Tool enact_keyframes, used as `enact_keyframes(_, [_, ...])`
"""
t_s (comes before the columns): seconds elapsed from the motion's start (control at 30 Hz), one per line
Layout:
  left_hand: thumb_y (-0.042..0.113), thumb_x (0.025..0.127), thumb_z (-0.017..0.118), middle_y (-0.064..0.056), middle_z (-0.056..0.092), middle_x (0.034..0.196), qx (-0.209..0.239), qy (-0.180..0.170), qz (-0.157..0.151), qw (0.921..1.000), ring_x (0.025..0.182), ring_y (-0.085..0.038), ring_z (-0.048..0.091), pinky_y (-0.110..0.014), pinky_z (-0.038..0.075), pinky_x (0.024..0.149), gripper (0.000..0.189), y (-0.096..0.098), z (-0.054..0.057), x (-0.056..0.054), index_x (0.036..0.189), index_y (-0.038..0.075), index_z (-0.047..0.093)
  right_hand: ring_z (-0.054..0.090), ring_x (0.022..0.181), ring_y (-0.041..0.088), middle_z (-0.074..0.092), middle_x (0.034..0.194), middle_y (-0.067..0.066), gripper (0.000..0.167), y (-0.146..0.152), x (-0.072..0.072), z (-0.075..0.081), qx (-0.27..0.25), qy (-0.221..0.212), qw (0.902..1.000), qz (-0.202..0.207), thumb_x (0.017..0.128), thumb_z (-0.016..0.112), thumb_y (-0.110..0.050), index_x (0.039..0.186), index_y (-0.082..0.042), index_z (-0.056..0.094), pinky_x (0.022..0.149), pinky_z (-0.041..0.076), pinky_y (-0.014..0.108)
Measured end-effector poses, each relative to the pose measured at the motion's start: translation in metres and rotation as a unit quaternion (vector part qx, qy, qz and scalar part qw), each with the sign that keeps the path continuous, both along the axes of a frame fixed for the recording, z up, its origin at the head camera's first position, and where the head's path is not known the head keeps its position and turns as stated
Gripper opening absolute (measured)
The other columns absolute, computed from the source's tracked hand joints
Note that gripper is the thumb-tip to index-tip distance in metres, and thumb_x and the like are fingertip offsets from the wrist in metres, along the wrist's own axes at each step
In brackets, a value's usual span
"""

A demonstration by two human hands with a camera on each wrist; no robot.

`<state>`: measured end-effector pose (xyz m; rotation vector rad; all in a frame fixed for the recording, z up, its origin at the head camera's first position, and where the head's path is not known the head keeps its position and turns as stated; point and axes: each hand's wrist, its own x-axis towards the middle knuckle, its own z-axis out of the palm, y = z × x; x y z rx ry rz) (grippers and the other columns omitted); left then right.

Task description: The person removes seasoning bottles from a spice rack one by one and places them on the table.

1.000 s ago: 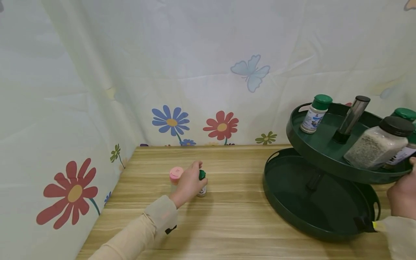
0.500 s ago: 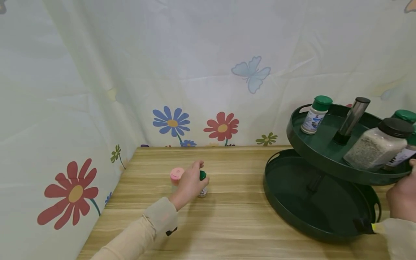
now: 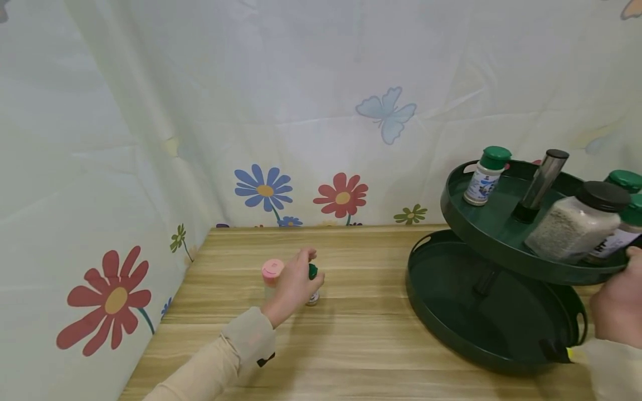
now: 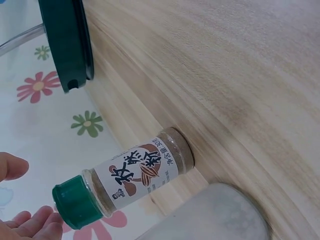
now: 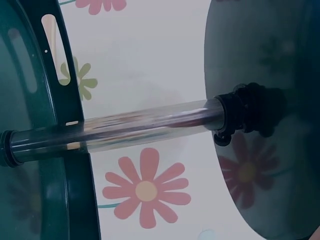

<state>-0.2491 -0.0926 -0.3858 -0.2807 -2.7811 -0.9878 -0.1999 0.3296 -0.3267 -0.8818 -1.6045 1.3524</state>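
Note:
A small cumin powder bottle (image 4: 140,175) with a green cap stands upright on the wooden table. My left hand (image 3: 293,281) reaches around its cap; in the left wrist view the thumb stands apart from the cap and the fingertips come close to it. Left of it, partly behind that hand, is a pink-lidded container (image 3: 272,269). My right hand (image 3: 619,303) holds the rim of the upper tier (image 3: 494,236) of a dark green two-tier rack at the right edge; its fingers are mostly out of view.
On the upper tier are a large black-lidded jar (image 3: 567,231), a green-capped bottle (image 3: 481,186) and further green-capped bottles at right. A metal post (image 3: 544,181) rises from its middle. The lower tier (image 3: 451,323) rests on the table (image 3: 351,340), before a flowered curtain.
The right hand has shifted slightly left, and the jar and bottles at the front of the upper tier have moved left with the rim. The left hand stays almost still.

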Motion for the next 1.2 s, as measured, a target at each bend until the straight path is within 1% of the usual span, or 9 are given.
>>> enact_keyframes(0.13, [0.022, 0.080, 0.064, -0.008, 0.053, 0.121, 0.004, 0.000, -0.002, 1.0000, 0.109, -0.023, 0.053, -0.036, 0.046, 0.089, 0.047, 0.001, 0.000, 0.001, 0.120, 0.008, 0.043, 0.029, 0.094, -0.016, 0.033, 0.095, -0.032, 0.015, -0.004, 0.003, 0.000, 0.021, -0.002, 0.9994, -0.028, 0.091, 0.034, -0.037, 0.104, -0.036, 0.042, 0.093, 0.021, 0.010])
enact_keyframes(0.37, [0.023, 0.081, 0.062, -0.009, 0.054, 0.120, 0.004, 0.011, -0.012, 0.9999, 0.109, -0.023, 0.053, -0.036, 0.045, 0.089, 0.046, 0.001, -0.001, 0.001, 0.120, 0.007, 0.043, 0.031, 0.075, -0.011, 0.033, 0.075, -0.023, 0.024, -0.008, 0.000, 0.004, 0.052, 0.140, 0.9888, -0.001, 0.088, 0.037, -0.014, 0.073, -0.033, 0.036, 0.079, 0.024, 0.009])
enact_keyframes(0.67, [0.023, 0.080, 0.063, -0.007, 0.055, 0.116, -0.006, 0.031, -0.016, 0.9994, 0.100, -0.021, 0.056, -0.035, 0.047, 0.086, 0.043, 0.003, -0.004, 0.002, 0.116, 0.007, 0.045, 0.032, 0.069, -0.009, 0.034, 0.071, -0.020, 0.028, -0.015, 0.000, 0.007, 0.009, 0.142, 0.9898, 0.000, 0.090, 0.037, -0.015, 0.066, -0.030, 0.037, 0.073, 0.027, 0.009])
enact_keyframes(0.77, [0.023, 0.080, 0.063, -0.008, 0.056, 0.114, -0.008, 0.039, -0.017, 0.9990, 0.098, -0.020, 0.056, -0.035, 0.047, 0.085, 0.042, 0.003, -0.005, 0.003, 0.114, 0.007, 0.046, 0.029, 0.070, -0.012, 0.032, 0.072, -0.022, 0.029, -0.014, 0.002, 0.006, 0.023, 0.101, 0.9946, 0.005, 0.091, 0.034, -0.018, 0.066, -0.032, 0.034, 0.075, 0.025, 0.008])
enact_keyframes(0.83, [0.023, 0.080, 0.063, -0.008, 0.056, 0.114, -0.007, 0.039, -0.018, 0.9990, 0.098, -0.020, 0.056, -0.035, 0.047, 0.086, 0.042, 0.003, -0.005, 0.003, 0.115, 0.007, 0.046, 0.041, 0.078, 0.000, 0.044, 0.076, -0.009, 0.029, -0.014, 0.004, 0.003, 0.111, 0.043, 0.9928, 0.013, 0.092, 0.031, -0.012, 0.068, -0.018, 0.044, 0.085, 0.031, 0.016])
enact_keyframes(0.9, [0.023, 0.080, 0.063, -0.008, 0.055, 0.114, -0.005, 0.036, -0.018, 0.9992, 0.099, -0.020, 0.055, -0.035, 0.047, 0.086, 0.042, 0.003, -0.005, 0.003, 0.115, 0.007, 0.046, 0.040, 0.079, -0.004, 0.043, 0.076, -0.013, 0.028, -0.013, 0.006, 0.002, 0.144, 0.014, 0.9894, 0.010, 0.093, 0.030, -0.013, 0.069, -0.018, 0.044, 0.087, 0.030, 0.016])
enact_keyframes(1.03, [0.023, 0.080, 0.062, -0.008, 0.055, 0.116, -0.001, 0.030, -0.017, 0.9994, 0.099, -0.020, 0.055, -0.035, 0.047, 0.087, 0.043, 0.002, -0.005, 0.004, 0.116, 0.007, 0.045, 0.031, 0.077, -0.014, 0.035, 0.075, -0.026, 0.026, -0.009, 0.005, 0.002, 0.130, 0.010, 0.9915, 0.004, 0.092, 0.031, -0.019, 0.070, -0.031, 0.039, 0.088, 0.026, 0.012])
enact_keyframes(1.1, [0.023, 0.080, 0.063, -0.008, 0.055, 0.116, -0.001, 0.028, -0.015, 0.9995, 0.099, -0.020, 0.056, -0.035, 0.047, 0.086, 0.044, 0.002, -0.005, 0.003, 0.117, 0.008, 0.045, 0.024, 0.079, -0.018, 0.025, 0.079, -0.033, 0.020, -0.005, 0.004, 0.003, 0.095, -0.019, 0.9952, -0.006, 0.092, 0.030, -0.028, 0.080, -0.035, 0.045, 0.091, 0.024, 0.012])
enact_keyframes(1.2, [0.023, 0.080, 0.063, -0.008, 0.056, 0.116, -0.007, 0.031, -0.017, 0.9994, 0.097, -0.020, 0.056, -0.035, 0.047, 0.085, 0.044, 0.002, -0.005, 0.003, 0.117, 0.008, 0.045, 0.035, 0.103, -0.008, 0.041, 0.106, -0.025, 0.038, 0.001, 0.005, 0.001, 0.104, -0.083, 0.9911, 0.013, 0.092, 0.022, -0.030, 0.116, -0.019, 0.049, 0.103, 0.021, 0.021])
